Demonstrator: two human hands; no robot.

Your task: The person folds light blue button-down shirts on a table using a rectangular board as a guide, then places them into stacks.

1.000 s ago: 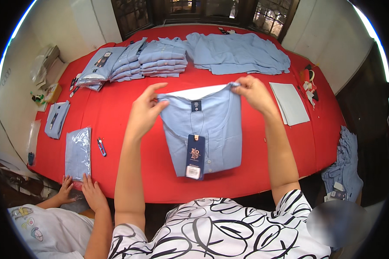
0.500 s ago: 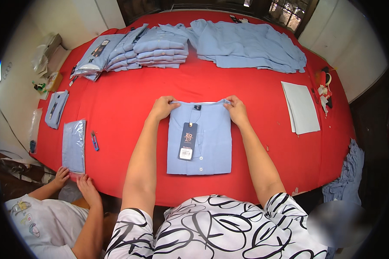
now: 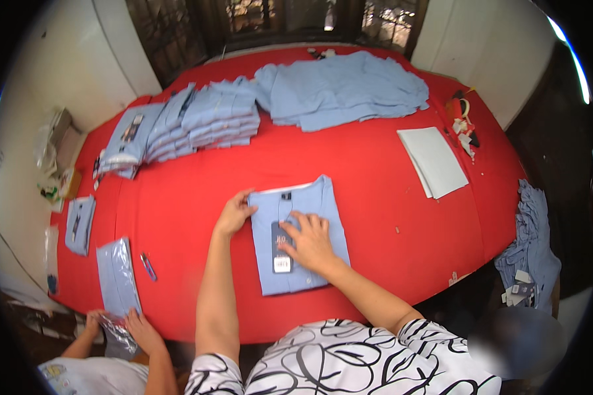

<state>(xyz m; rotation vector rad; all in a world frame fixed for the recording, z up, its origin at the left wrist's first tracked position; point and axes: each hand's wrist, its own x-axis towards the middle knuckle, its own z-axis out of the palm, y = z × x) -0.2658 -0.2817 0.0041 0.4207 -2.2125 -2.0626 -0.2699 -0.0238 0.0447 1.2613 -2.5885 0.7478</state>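
Observation:
A folded light-blue shirt point(image 3: 316, 210) lies flat on the red table point(image 3: 375, 197) in front of me, with a dark hang tag point(image 3: 281, 247) on its front. My left hand point(image 3: 234, 214) rests on the shirt's left edge near the collar, fingers together. Flat on the middle of the shirt lies my right hand point(image 3: 310, 240), fingers spread, partly covering the tag. Neither hand grips anything.
A row of folded blue shirts point(image 3: 197, 118) and a heap of unfolded ones point(image 3: 342, 89) lie at the far side. White card sheets point(image 3: 435, 161) sit at right. At lower left another person's hands point(image 3: 135, 329) hold a bagged shirt point(image 3: 115, 276); a pen point(image 3: 148, 266) lies nearby.
The shirt was held up by its shoulders, then laid down flat. My right hand has moved from the collar corner to the middle of the shirt; my left stays at the left edge.

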